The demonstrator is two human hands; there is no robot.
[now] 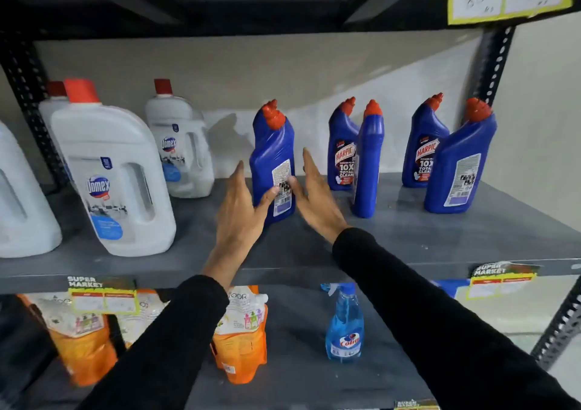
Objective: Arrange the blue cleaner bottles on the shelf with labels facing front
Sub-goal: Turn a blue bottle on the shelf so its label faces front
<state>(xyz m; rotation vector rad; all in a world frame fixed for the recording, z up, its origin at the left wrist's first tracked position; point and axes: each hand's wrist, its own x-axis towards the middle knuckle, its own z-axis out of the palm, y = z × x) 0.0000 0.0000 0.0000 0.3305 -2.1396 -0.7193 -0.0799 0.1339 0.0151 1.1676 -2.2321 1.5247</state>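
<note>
Standing upright on the grey metal shelf (440, 236), the blue plastic cleaner bottle with a red cap (273, 164) sits between your hands, back label forward. Your left hand (240, 211) and right hand (317, 198) reach in, fingers spread, thumbs touching its label.

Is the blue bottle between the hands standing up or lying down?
Standing up. The blue plastic bottle with the red cap rests on its base on the grey shelf, cap on top.

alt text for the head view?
Two bare hands, left and right, flank an upright blue plastic cleaner bottle on a grey shelf, back label showing. Four more blue bottles stand to its right, two showing front labels.
</note>
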